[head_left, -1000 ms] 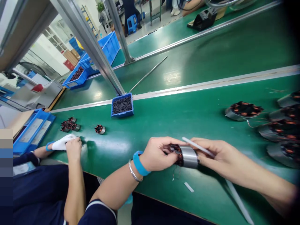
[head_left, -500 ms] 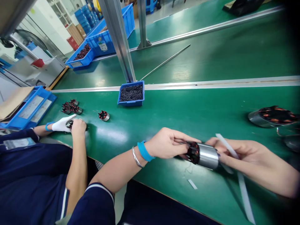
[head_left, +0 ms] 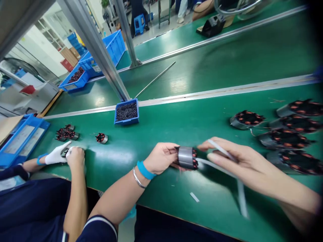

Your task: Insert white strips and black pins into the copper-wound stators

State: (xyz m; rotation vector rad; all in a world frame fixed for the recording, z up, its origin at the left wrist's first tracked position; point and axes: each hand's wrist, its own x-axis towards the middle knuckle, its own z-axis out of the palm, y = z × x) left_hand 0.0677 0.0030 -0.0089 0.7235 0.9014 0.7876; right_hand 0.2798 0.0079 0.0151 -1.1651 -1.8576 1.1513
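Observation:
My left hand (head_left: 161, 158), wearing a blue wristband and a silver bangle, grips a motor stator (head_left: 186, 158). The stator is a grey metal cylinder with copper windings, lying on its side above the green table. My right hand (head_left: 234, 161), smeared by motion, is just right of it and holds a narrow white strip (head_left: 241, 198). One length of the strip reaches the wound end of the stator; another hangs below the hand. Whether it goes inside the stator, I cannot tell. Thumb and forefinger are slightly apart, not touching the stator.
Several stators (head_left: 290, 137) stand at the right, trailing thin wires. A short white scrap (head_left: 194, 197) lies near the front edge. A blue bin of dark pins (head_left: 126, 112) is by the metal post (head_left: 96, 50). At left, a co-worker's gloved hand (head_left: 57, 154) is near more stators (head_left: 66, 133).
My view has shifted right, showing more stators. The stator has turned so its wound end faces right. My right hand has drawn away from it, the strip stretching between them.

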